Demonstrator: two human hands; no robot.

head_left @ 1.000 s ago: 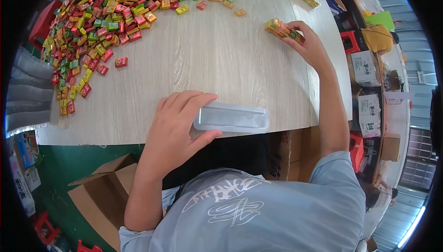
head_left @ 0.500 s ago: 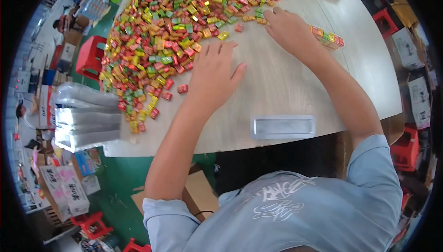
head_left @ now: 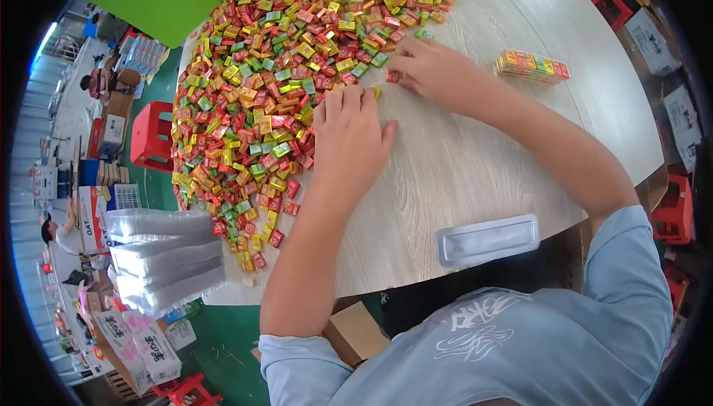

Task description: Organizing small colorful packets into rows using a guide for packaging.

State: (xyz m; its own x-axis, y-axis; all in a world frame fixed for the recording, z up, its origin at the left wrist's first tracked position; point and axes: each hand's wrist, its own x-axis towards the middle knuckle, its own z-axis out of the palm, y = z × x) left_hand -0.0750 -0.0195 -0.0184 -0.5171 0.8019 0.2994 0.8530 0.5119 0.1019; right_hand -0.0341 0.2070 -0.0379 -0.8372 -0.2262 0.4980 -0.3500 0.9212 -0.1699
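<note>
Left hand (head_left: 353,138) and right hand (head_left: 438,75) at the edge of a heap of small packs (head_left: 290,57)

The left hand has its thumb spread from its bent fingers, a yellow pack (head_left: 376,92) just beside their tips. The right hand curls over a red pack (head_left: 392,77); whether it pinches it cannot be told.

The packs bear print too small to read. White lettering crosses the shirt (head_left: 475,346) below the hands; cartons (head_left: 141,346) beyond the left forearm carry dark characters.

Loose packs point every way. Right of the right hand, a block of packs (head_left: 532,66) lies lengthwise left to right; nearer the body, a clear tray (head_left: 488,241) does too, its right end slightly farther out.

The table (head_left: 401,205) is pale wood-grain. Left of the left forearm are stacked trays (head_left: 167,261), a red stool (head_left: 152,135) and green floor (head_left: 234,332).
</note>
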